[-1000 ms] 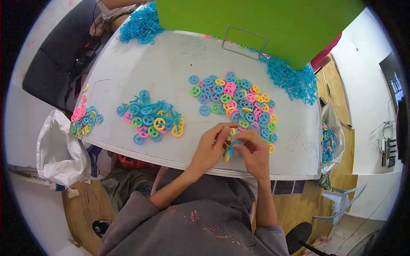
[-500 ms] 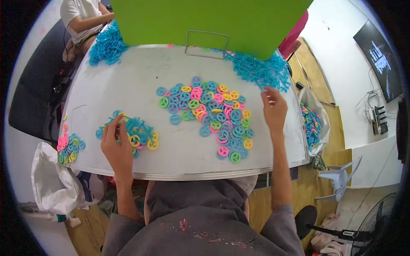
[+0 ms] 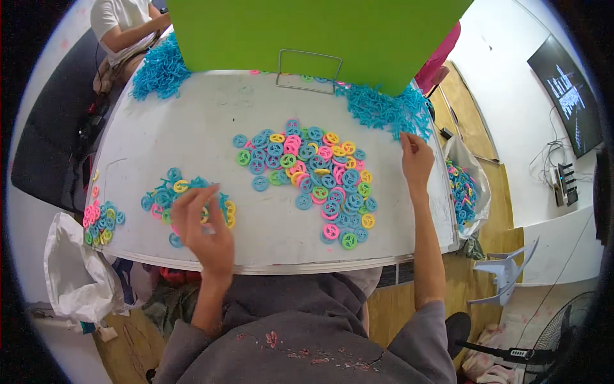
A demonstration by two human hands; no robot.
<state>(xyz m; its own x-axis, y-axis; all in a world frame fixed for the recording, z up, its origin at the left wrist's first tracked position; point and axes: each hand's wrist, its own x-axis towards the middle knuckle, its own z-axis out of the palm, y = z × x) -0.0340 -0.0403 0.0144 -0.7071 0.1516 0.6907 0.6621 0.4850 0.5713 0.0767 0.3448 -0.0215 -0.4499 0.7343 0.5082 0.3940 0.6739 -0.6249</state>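
Observation:
My left hand (image 3: 203, 224) hovers over the near edge of a small mixed pile (image 3: 165, 195) of colored wheels and blue sticks. Its fingers are curled but apart, slightly blurred, and I see nothing held in them. At the right, my right hand (image 3: 417, 159) has its fingertips pinched together at the near edge of a heap of small blue plastic sticks (image 3: 390, 109). Whatever the pinch holds is too small to make out. Between my hands spreads a large pile of spoked plastic wheels (image 3: 313, 169) in blue, pink, yellow and green.
A green panel (image 3: 307, 29) stands across the white table's (image 3: 275, 237) far side, with a wire frame (image 3: 309, 52) before it. Another blue heap (image 3: 160, 69) lies far left, near a seated person (image 3: 128, 32). More wheels (image 3: 102, 221) lie at the left edge. Sacks (image 3: 83, 275) flank the table.
My left hand has drawn back from the small pile, toward me and to the right. My right hand has shifted slightly right, staying beside the blue heap.

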